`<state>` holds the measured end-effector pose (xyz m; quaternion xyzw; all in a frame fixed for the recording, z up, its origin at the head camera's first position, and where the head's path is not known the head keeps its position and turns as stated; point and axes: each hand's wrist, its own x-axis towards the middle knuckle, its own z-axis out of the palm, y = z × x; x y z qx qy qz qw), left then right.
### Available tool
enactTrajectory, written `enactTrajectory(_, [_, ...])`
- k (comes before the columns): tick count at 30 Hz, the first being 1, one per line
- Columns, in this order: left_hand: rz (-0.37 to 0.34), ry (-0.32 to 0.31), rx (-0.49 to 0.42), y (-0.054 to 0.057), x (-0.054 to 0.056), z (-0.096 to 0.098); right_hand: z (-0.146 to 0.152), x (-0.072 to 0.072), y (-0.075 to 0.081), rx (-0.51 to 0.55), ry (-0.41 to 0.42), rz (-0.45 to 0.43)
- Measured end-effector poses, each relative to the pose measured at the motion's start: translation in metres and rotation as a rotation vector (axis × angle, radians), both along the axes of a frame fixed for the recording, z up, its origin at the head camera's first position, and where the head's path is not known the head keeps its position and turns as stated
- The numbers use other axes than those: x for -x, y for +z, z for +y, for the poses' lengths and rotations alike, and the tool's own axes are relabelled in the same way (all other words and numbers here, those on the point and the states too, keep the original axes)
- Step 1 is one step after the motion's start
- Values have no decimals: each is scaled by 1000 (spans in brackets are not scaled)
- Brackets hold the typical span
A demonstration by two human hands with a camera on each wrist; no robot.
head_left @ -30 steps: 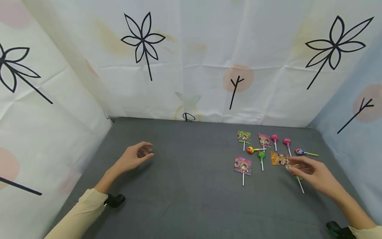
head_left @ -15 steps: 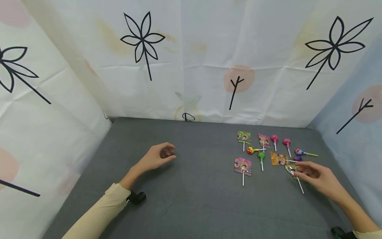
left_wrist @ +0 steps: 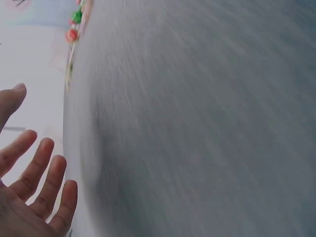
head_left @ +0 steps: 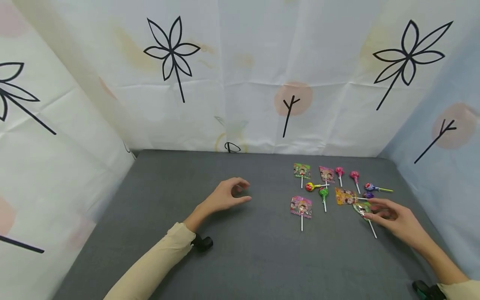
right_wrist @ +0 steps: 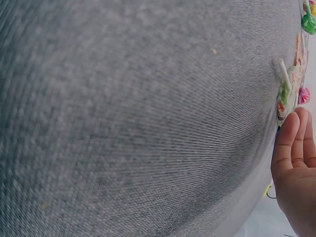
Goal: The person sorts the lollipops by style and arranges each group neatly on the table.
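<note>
My left hand (head_left: 228, 195) reaches over the middle of the grey table, its fingers loosely bent, holding nothing. In the left wrist view its fingers (left_wrist: 40, 170) are spread apart. On the right side, my right hand (head_left: 397, 218) is at a flat lollipop in a green wrapper (head_left: 361, 209). Its thumb and fingertips come up to the wrapper's right edge, and the fingers (right_wrist: 285, 140) look fairly straight in the right wrist view. Whether they touch the wrapper is hard to tell. Just beyond them lie a purple lollipop (head_left: 368, 195) and an orange-wrapped lollipop (head_left: 345, 196).
Farther back are a blue lollipop (head_left: 370, 187) and pink lollipops (head_left: 354, 175). Left of these lie a green lollipop (head_left: 323, 193), a yellow-and-red lollipop (head_left: 310, 186) and wrapped flat lollipops (head_left: 301, 206). Printed cloth walls (head_left: 255, 83) enclose the grey table (head_left: 262, 258).
My left hand has moved a good way right across the table. The right hand has drawn slightly back, uncovering the purple lollipop and more of the green wrapper. The lollipops keep their places.
</note>
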<state>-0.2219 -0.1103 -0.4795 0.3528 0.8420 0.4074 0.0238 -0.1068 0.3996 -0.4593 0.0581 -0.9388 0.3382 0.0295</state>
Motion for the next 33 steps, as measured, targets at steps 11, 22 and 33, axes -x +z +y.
enactTrajectory(11, [-41, -18, 133, 1, 3, 73, -2, 7, -2, -8, 11, -48])
enactTrajectory(22, [37, -42, 248, -1, -1, 121, 4, 11, -5, -47, 0, -60])
enactTrajectory(33, [62, -46, 300, -3, -5, 150, 7, 14, -8, -72, -8, -59])
